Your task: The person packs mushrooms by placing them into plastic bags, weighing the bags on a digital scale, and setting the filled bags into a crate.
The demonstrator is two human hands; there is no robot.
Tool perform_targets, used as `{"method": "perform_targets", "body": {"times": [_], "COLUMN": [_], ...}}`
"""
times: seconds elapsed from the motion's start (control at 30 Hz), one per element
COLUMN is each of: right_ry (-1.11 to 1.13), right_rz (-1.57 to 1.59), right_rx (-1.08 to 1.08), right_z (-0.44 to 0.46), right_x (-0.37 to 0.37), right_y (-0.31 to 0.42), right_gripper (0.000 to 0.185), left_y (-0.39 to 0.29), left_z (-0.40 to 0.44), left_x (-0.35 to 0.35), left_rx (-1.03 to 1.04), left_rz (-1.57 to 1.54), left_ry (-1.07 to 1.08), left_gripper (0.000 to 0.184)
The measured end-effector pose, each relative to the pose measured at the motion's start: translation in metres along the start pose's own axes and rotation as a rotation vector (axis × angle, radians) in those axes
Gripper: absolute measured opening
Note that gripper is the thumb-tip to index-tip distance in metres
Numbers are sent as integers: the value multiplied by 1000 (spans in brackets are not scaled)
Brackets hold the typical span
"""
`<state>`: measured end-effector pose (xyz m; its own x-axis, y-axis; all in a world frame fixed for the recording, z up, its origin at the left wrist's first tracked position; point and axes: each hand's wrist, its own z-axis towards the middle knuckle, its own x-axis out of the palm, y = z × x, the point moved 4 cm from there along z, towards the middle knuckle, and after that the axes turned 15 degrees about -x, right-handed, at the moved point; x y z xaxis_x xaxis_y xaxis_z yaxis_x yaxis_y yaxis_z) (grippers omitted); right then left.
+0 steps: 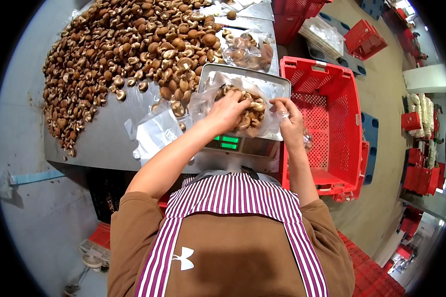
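Note:
A clear plastic bag (201, 103) full of brown shiitake mushrooms (252, 113) lies open on the metal pan (281, 86) of a digital scale with a lit green display (229, 142). My left hand (228, 113) reaches into the bag's mouth, its fingers curled onto the mushrooms; the fingertips are partly hidden. On the other side, my right hand (290, 119) pinches the bag's edge between thumb and fingers. Flat, unused plastic bags (158, 132) lie on the table left of the scale. Behind the scale sits another bag of mushrooms (248, 52).
A large heap of loose shiitake mushrooms (129, 44) covers much of the metal table (119, 116). To the right of the scale stands a red plastic crate (327, 123) with a bagged item near my right wrist. More red crates (364, 39) and blue pallets (369, 143) are beyond it.

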<state>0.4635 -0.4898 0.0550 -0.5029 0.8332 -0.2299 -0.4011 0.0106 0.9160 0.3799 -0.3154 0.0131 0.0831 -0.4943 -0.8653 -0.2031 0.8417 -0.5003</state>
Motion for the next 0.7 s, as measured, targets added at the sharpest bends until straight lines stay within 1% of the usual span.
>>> {"method": "perform_targets", "body": {"times": [0.07,0.17,0.3,0.37,0.47,0.53,0.6,0.63,0.67,0.7], "right_ry": [0,0,10,2,-9,-24,-22,-20,-20,-19], "right_rz": [-5,24,54,50,31,48,39,31,31,20], "right_rx": [8,25,47,63,78,48,56,62,63,60], "right_z": [-1,-1,2,3,0,-1,-2,-2,-2,-1], "right_x": [0,2,1,-2,-7,-9,-10,-11,-11,-12], "right_y": [-1,-4,-8,-10,-14,-15,-14,-13,-14,-14], "right_gripper": [19,20,22,22,23,23,24,24,24,24], "left_y": [-2,-1,6,14,18,22,28,28,31,31], "left_z": [-2,4,3,4,3,5,9,12,12,13], "left_x": [1,7,12,13,9,8,5,-1,-4,-15], "left_rx": [35,1,8,12,-14,-18,-121,-54,-54,-151], "left_rz": [14,26,10,-128,-197,-224,-375,-417,-417,-532], "left_ry": [36,64,9,-14,-15,-29,-62,-140,-139,-58], "left_gripper": [46,43,42,43,43,42,31,29,29,29]}}
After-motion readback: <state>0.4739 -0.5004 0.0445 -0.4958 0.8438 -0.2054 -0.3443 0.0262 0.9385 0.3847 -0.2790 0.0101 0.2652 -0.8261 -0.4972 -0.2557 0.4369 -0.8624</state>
